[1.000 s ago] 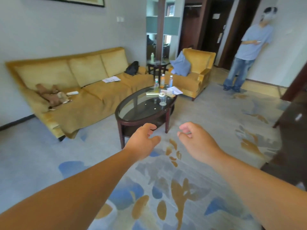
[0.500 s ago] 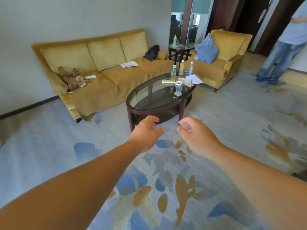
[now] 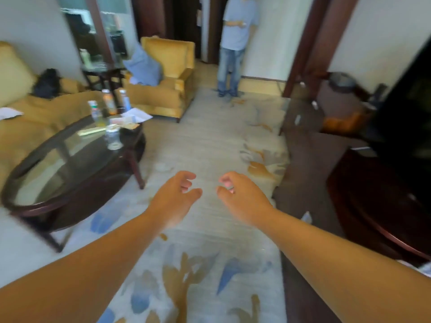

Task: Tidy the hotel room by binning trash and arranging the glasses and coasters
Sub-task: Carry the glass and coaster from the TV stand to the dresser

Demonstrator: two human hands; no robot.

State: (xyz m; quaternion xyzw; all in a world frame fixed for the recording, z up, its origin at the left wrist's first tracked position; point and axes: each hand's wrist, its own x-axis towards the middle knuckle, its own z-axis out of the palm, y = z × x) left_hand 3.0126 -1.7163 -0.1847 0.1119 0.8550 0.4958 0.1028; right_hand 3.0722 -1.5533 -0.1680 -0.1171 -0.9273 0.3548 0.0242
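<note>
Over the pale flower-patterned carpet (image 3: 210, 141), holds left hand (image 3: 173, 198) and right hand (image 3: 242, 197) out loosely curled, grasping nothing, leaves clear drinking glass (image 3: 113, 139), plastic bottles (image 3: 109, 102) and white papers (image 3: 137, 114) on oval glass-topped dark-wood bench (image 3: 58, 173) at left, so seemingly barely begun.

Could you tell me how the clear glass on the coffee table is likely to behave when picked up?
The clear glass looks rigid and probably fragile, so a gentle grip seems wise. Its smooth wall may be slippery. It stands upright near the rim of the coffee table, on its glass top, so a push might slide it off.
</note>
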